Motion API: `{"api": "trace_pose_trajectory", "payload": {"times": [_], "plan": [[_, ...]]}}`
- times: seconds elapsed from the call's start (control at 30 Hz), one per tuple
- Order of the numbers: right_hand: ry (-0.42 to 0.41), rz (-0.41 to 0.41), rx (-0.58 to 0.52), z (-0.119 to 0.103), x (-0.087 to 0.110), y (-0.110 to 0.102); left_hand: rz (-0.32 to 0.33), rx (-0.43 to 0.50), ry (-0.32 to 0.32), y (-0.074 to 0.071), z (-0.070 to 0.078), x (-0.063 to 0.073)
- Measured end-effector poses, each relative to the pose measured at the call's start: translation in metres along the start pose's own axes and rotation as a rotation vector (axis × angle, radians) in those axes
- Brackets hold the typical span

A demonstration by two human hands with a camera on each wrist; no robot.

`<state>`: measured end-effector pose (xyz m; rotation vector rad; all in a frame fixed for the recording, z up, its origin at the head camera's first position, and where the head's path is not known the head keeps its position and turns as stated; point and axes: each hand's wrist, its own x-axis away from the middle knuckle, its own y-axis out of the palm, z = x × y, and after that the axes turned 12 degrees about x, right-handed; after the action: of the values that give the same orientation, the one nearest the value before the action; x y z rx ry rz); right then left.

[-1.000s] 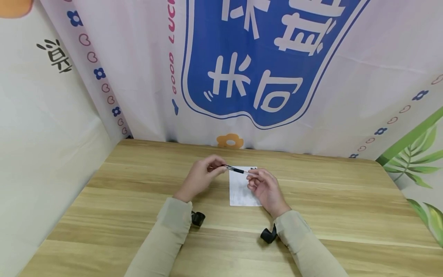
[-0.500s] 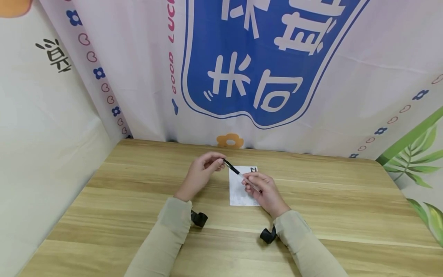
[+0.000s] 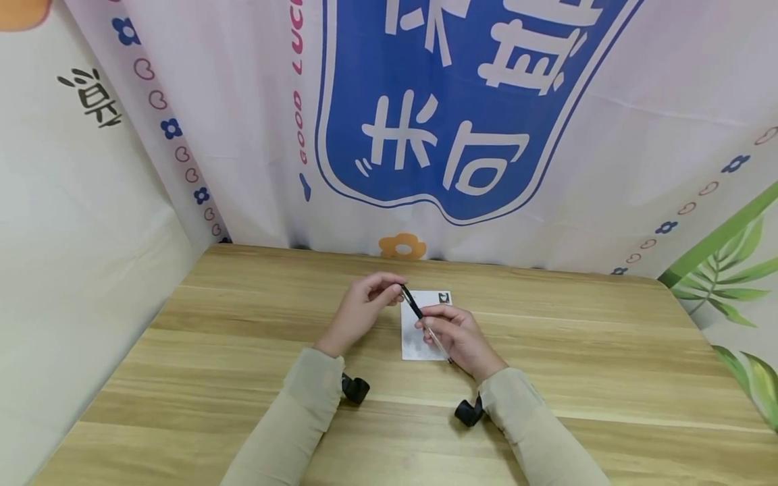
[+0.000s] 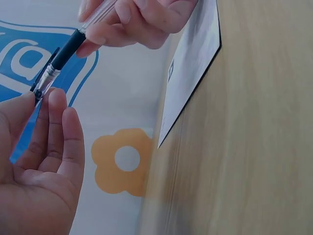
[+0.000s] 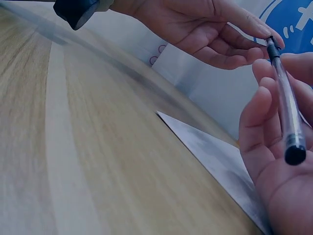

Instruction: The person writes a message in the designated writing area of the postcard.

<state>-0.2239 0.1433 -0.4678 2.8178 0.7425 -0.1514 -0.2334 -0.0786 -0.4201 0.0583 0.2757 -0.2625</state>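
Observation:
Both hands hold a pen [image 3: 412, 304] aslant above a white sheet [image 3: 419, 337]. My left hand [image 3: 358, 312] pinches its upper end, where the left wrist view shows a clear cap [image 4: 45, 81] with a dark clip, between thumb and fingertips. A black grip section [image 4: 68, 50] shows below that cap. Around the clear barrel [image 5: 288, 105] lie the thumb and curled fingers of my right hand [image 3: 464, 341]. The barrel's black end plug [image 5: 295, 155] points down toward me. A small dark picture sits in the sheet's upper right corner.
The sheet lies on a wood-grain table [image 3: 243, 378]. A printed cloth [image 3: 255, 135] hangs behind the table's far edge. Black camera mounts sit at the left wrist [image 3: 356, 389] and the right wrist [image 3: 468, 413].
The pen has swung from nearly level to a steep slant, its barrel end dropping toward me. My right hand has shifted slightly left, uncovering the picture in the sheet's corner.

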Motion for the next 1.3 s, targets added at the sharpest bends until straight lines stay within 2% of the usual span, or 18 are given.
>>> {"api": "trace_pose_trajectory", "payload": {"times": [0.2,0.47,0.9,1.0,1.1,1.3], "plan": [[0.001,-0.003,-0.009,0.002,0.0,-0.001,-0.026,-0.028,-0.016,0.004,-0.002,0.0],[-0.007,-0.019,0.002,0.001,0.0,-0.001,-0.036,-0.006,-0.015,0.009,-0.001,0.0],[-0.091,0.011,0.031,0.002,0.001,-0.003,-0.031,0.013,-0.007,0.01,0.002,0.0],[-0.09,0.053,0.05,0.001,0.001,-0.003,-0.033,0.02,-0.009,0.009,0.002,0.001],[-0.082,0.127,0.077,0.0,0.002,-0.002,-0.033,0.025,-0.018,0.007,0.001,0.001],[-0.046,0.379,0.164,0.001,0.0,0.0,-0.021,0.014,-0.046,0.004,0.0,0.001]]}}
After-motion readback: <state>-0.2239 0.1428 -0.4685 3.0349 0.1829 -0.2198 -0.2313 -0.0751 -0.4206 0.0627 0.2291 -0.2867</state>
